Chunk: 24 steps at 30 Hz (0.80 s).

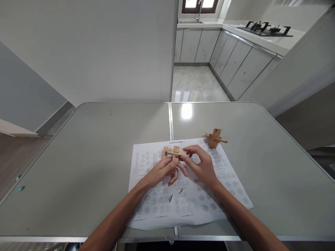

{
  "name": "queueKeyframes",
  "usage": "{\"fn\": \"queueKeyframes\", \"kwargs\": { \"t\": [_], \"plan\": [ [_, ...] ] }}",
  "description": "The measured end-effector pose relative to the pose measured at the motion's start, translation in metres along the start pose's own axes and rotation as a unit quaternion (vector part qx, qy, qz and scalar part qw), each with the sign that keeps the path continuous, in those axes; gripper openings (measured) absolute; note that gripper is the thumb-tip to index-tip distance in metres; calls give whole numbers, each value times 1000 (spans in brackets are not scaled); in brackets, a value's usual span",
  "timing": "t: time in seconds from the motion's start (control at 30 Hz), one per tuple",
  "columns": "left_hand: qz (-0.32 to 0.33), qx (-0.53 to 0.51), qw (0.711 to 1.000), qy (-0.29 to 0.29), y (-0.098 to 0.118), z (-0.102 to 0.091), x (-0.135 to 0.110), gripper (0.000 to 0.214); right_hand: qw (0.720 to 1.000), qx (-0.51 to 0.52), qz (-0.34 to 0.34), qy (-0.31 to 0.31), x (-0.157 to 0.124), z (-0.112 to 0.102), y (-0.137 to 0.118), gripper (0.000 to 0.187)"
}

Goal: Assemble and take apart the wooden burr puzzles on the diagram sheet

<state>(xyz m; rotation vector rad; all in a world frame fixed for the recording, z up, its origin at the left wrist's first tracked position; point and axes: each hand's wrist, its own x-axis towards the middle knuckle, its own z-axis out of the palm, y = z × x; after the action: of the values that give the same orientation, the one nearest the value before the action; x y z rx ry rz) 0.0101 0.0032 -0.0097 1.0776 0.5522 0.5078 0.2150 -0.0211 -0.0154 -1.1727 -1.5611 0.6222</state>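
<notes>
Both of my hands meet over a printed instruction sheet (183, 198) on a grey table (86, 164). Between them is a small wooden puzzle (173, 152) made of crossed light-wood bars. My left hand (163, 172) grips it from below and behind with curled fingers. My right hand (200, 164) pinches the right end of its long bar with thumb and fingertips. A second wooden puzzle (215, 138), a block with a rod through it, stands on the sheet's far right corner, apart from both hands.
A metal seam (171, 120) splits the table down the middle. Behind it stands a white wall panel (104, 48). To the right a kitchen opens, with cabinets (235, 62), a stove top (267, 29) and a sink faucet (199, 10).
</notes>
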Motion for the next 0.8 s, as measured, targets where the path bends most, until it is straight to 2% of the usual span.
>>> {"fn": "queueKeyframes", "kwargs": {
  "t": [0.1, 0.2, 0.37, 0.57, 0.67, 0.8],
  "plan": [
    [16, -33, 999, 29, 2, 0, -1, 50, 999, 24, 43, -2, -1, 1, 3, 25],
    [54, -47, 993, 95, 7, -1, -1, 53, 999, 18, 48, -5, -1, 3, 5, 27],
    [127, 2, 963, 239, 8, -2, 0, 53, 994, -48, -44, -88, -5, 7, 4, 26],
    [146, 38, 916, 371, 6, -5, 2, 46, 967, -104, -117, -198, -14, 12, 1, 50],
    [134, 38, 912, 386, 6, -7, 3, 47, 960, -117, -132, -216, -14, 14, 0, 52],
    [121, 39, 928, 351, 5, -5, 4, 49, 956, -119, -136, -232, -14, 14, 2, 57]
  ]
}}
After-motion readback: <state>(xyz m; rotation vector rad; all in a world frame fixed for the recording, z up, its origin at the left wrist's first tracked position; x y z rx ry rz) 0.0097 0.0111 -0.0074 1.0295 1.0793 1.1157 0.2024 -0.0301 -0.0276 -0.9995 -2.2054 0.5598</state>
